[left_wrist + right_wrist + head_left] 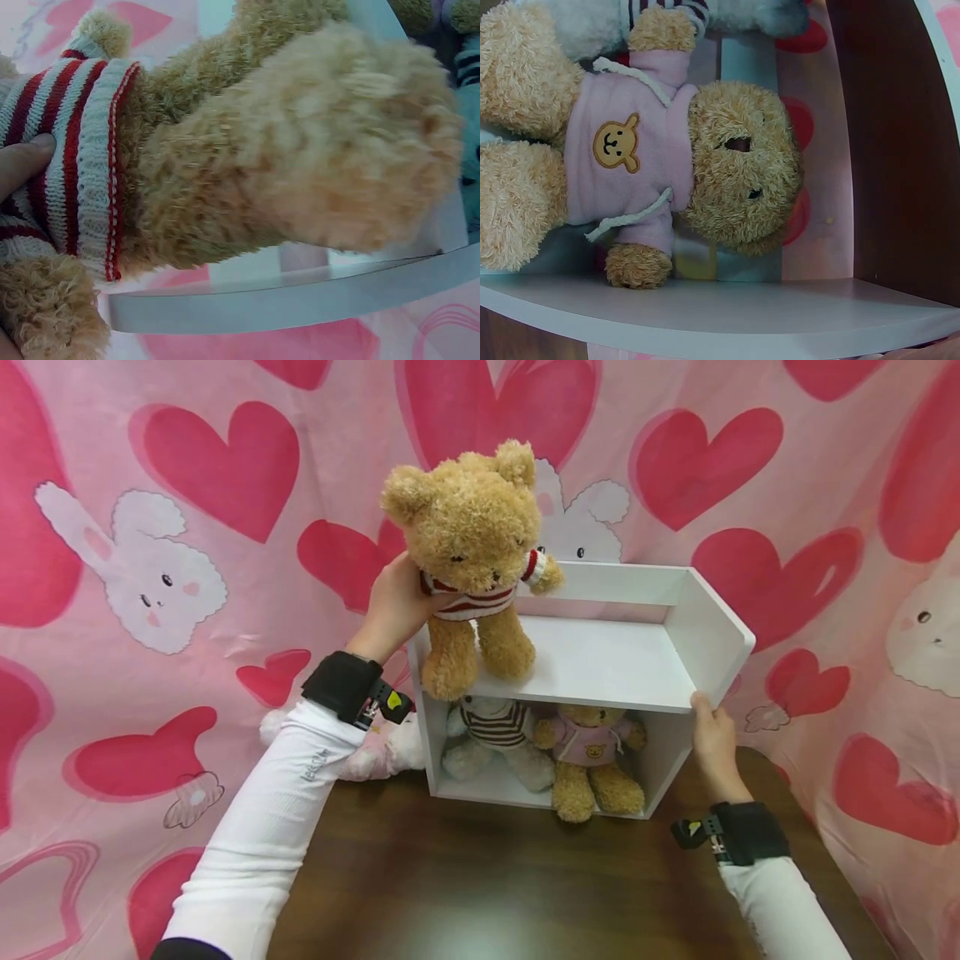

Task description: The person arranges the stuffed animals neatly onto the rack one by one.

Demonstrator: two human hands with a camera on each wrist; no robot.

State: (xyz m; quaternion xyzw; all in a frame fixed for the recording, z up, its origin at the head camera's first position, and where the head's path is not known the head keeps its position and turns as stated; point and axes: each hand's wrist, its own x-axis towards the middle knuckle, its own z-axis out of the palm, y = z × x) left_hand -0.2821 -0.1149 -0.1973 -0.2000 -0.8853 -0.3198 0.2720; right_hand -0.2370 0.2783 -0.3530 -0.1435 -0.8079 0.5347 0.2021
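My left hand (pixel 402 602) grips a tan teddy bear (pixel 472 518) round its side, thumb across the front of its red-and-white striped sweater (pixel 64 150). The bear is upright, its feet in front of the left part of the white shelf unit's upper board (pixel 600 656); whether they touch it I cannot tell. My right hand (pixel 712 739) holds the front right edge of the shelf unit, fingers at the corner where board and side panel meet. In the lower compartment sit a bear in a pink hoodie (pixel 630 150) and a pale plush in a brown-striped top (pixel 495 727).
A pink-and-white plush (pixel 382 747) lies left of the shelf unit, partly behind my left arm. The unit stands on a dark brown wooden table (pixel 480 877). Behind hangs a pink cloth (pixel 337 443) printed with hearts and rabbits.
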